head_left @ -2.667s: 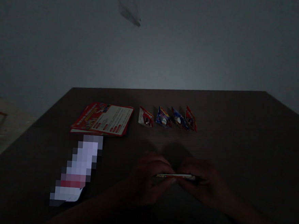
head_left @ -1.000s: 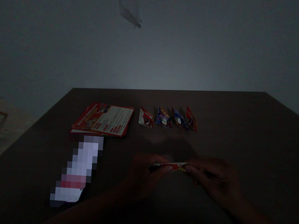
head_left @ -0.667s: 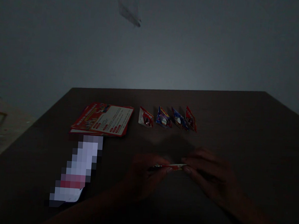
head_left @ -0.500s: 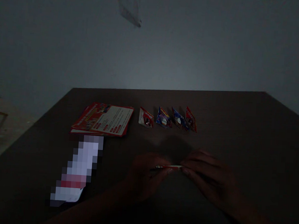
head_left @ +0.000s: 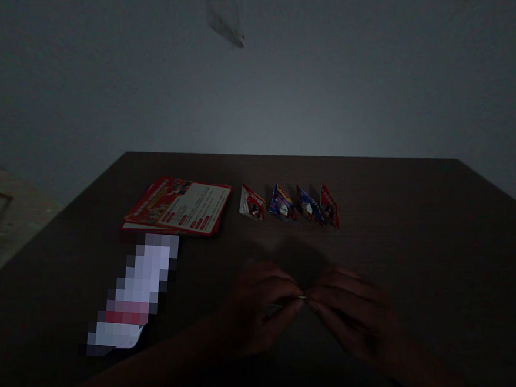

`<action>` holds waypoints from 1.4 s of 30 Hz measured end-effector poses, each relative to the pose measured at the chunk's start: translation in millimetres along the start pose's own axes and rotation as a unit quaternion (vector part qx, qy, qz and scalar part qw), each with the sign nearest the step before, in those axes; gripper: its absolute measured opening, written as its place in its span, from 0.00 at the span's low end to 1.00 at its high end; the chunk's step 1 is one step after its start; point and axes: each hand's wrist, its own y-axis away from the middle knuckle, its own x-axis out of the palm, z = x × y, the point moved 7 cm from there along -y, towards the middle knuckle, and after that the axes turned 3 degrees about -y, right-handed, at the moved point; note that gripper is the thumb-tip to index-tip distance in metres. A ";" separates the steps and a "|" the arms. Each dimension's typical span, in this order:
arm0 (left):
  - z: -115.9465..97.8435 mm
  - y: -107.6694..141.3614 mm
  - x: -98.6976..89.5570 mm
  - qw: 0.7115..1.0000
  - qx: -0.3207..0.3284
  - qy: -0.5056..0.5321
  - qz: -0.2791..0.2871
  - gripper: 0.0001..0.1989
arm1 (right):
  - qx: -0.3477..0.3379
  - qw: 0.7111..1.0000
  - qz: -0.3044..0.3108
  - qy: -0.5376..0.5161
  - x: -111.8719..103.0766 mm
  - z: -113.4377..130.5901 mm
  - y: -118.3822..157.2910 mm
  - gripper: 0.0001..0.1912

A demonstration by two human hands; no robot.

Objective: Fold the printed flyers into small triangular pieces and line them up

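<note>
My left hand (head_left: 265, 306) and my right hand (head_left: 351, 312) meet low over the dark table, fingertips pinched close together. Between them is a thin piece of folded paper (head_left: 302, 297), seen edge-on and mostly hidden by the fingers. Beyond the hands stand several small folded paper pieces in a row: a red and white one (head_left: 252, 204) at left, blue ones (head_left: 283, 205) in the middle, and a red one (head_left: 329, 207) at right. To their left lies a stack of red and cream printed sheets (head_left: 195, 207).
A phone (head_left: 130, 339), its screen pixelated, lies at the left in front of the stack. The dark wooden table (head_left: 399, 191) meets a grey wall, where a clear plastic bag (head_left: 224, 14) hangs. The light is dim.
My hands have come closer together, and my fingers now cover most of the folded paper, which showed a longer red and white edge before. The pieces on the table have stayed put.
</note>
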 end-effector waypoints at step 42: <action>6.5 3.8 -2.1 0.996 -0.012 0.083 -0.019 0.02 | 0.038 0.998 -0.029 -0.052 -3.8 -2.3 -4.1 0.06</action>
